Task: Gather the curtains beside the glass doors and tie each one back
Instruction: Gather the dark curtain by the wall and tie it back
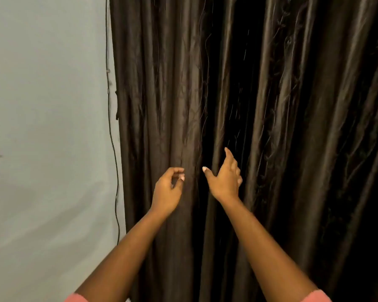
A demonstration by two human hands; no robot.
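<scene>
From the head view, gathering is just starting: the left hand (pixel 167 190) curls at a fold of the dark brown curtain (pixel 271 105), perhaps pinching it, though the grip is hard to read; the right hand (pixel 225 179), fingers spread, reaches between pleats. Next both must bunch the hanging cloth together. A pale wall (pixel 46 127) and a thin cable (pixel 112 138) flank it.

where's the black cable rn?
Head view, left side: the black cable runs down the pale wall, just left of the dark curtain edge, left of the left hand.
</scene>
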